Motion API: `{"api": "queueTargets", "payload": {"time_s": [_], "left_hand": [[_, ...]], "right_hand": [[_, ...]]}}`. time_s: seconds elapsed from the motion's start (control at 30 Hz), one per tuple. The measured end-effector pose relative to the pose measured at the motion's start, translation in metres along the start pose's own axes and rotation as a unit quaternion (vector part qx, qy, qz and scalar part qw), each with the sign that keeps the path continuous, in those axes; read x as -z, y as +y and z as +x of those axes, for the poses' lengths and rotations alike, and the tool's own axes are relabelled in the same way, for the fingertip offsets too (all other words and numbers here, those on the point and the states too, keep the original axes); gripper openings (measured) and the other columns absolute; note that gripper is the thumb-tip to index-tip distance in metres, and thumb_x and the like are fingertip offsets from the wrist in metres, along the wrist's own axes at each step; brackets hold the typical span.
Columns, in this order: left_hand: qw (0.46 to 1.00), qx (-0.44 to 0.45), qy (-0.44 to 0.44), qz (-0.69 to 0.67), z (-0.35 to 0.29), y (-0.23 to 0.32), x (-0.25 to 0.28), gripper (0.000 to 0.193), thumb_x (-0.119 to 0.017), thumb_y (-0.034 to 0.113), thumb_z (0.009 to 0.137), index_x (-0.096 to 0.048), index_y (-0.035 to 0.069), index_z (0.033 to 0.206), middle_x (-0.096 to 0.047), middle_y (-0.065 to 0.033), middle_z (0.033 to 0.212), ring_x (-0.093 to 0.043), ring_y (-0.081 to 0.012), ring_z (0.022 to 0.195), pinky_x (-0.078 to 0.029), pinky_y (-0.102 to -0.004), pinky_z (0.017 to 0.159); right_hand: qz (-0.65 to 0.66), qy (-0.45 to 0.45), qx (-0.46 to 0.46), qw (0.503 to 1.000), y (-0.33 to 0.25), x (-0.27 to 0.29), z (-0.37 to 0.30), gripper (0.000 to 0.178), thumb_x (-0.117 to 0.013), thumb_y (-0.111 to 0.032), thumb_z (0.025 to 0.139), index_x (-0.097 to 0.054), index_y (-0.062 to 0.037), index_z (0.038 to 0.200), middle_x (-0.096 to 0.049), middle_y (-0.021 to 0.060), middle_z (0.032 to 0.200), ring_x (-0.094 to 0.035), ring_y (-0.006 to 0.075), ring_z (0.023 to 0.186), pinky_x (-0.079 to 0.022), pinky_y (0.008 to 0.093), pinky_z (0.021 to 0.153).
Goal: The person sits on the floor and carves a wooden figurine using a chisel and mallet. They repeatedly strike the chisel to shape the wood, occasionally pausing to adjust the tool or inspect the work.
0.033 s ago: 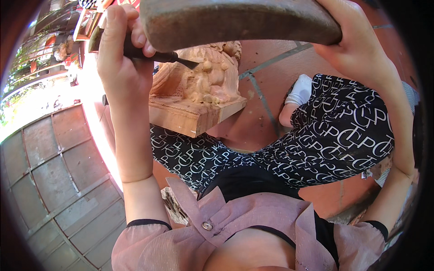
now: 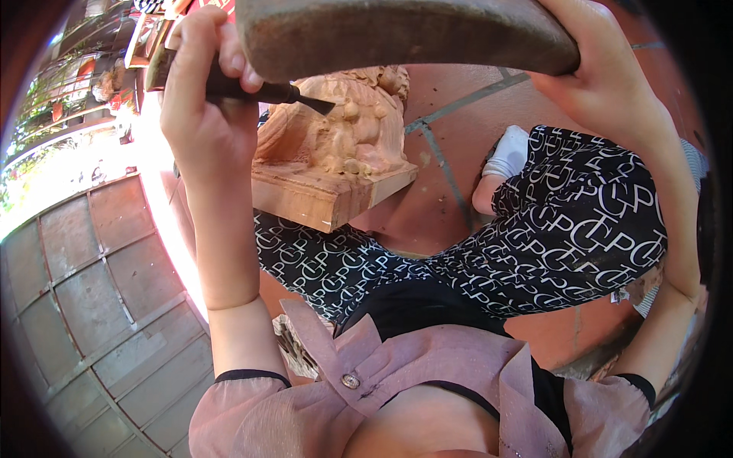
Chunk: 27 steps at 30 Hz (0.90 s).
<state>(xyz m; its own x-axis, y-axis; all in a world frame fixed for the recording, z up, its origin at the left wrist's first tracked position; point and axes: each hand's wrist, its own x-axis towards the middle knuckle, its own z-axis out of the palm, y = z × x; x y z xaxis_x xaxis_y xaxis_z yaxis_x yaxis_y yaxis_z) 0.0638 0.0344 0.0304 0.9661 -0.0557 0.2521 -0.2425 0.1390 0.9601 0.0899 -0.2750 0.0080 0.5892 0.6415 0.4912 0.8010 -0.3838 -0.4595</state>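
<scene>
Gripping chisel (image 2: 278,93), left hand (image 2: 197,95), clasping brown block (image 2: 405,37), right hand (image 2: 603,72), carved wood (image 2: 343,149) between, nearer left

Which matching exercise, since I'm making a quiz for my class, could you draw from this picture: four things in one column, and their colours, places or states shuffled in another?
Things:
1. Chisel
2. Sock
3. Block
4. Carving

Descriptions:
A. Tan, with rounded bumps
B. Dark brown, with the right hand at one end
C. White
D. Held in the left hand

Right pairs: 1-D, 2-C, 3-B, 4-A
</scene>
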Motion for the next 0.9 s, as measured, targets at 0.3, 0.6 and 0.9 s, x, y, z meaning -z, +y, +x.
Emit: {"api": "queueTargets", "payload": {"time_s": [0.3, 0.6, 0.9], "left_hand": [[0.997, -0.045, -0.034, 0.058, -0.063, 0.012, 0.002, 0.038, -0.068, -0.003, 0.085, -0.046, 0.009, 0.113, -0.052, -0.0151, 0.119, -0.055, -0.0432, 0.118, -0.045, -0.0614, 0.100], [0.958, -0.140, 0.090, 0.233, -0.103, 0.030, 0.009, 0.044, -0.076, 0.006, 0.082, -0.047, 0.009, 0.116, -0.063, -0.0192, 0.105, -0.066, -0.0442, 0.098, -0.063, -0.0510, 0.079], [0.951, -0.158, 0.070, 0.257, -0.080, 0.029, 0.001, 0.036, -0.072, 0.003, 0.085, -0.049, 0.005, 0.113, -0.063, -0.0166, 0.094, -0.069, -0.0358, 0.085, -0.061, -0.0496, 0.075]], "right_hand": [[0.020, -0.025, -0.033, 0.999, -0.006, 0.004, 0.001, 0.041, -0.067, -0.004, 0.069, -0.056, -0.0010, 0.108, -0.064, 0.0175, 0.089, -0.066, 0.0347, 0.085, -0.050, 0.0373, 0.070], [-0.042, -0.069, -0.073, 0.994, -0.029, 0.013, 0.007, 0.039, -0.064, 0.000, 0.069, -0.056, -0.0011, 0.108, -0.065, 0.0170, 0.086, -0.066, 0.0339, 0.084, -0.051, 0.0377, 0.068], [0.056, -0.065, -0.055, 0.995, -0.006, 0.004, 0.005, 0.040, -0.063, 0.002, 0.068, -0.055, -0.0015, 0.107, -0.063, 0.0176, 0.082, -0.066, 0.0349, 0.080, -0.050, 0.0394, 0.064]]}}
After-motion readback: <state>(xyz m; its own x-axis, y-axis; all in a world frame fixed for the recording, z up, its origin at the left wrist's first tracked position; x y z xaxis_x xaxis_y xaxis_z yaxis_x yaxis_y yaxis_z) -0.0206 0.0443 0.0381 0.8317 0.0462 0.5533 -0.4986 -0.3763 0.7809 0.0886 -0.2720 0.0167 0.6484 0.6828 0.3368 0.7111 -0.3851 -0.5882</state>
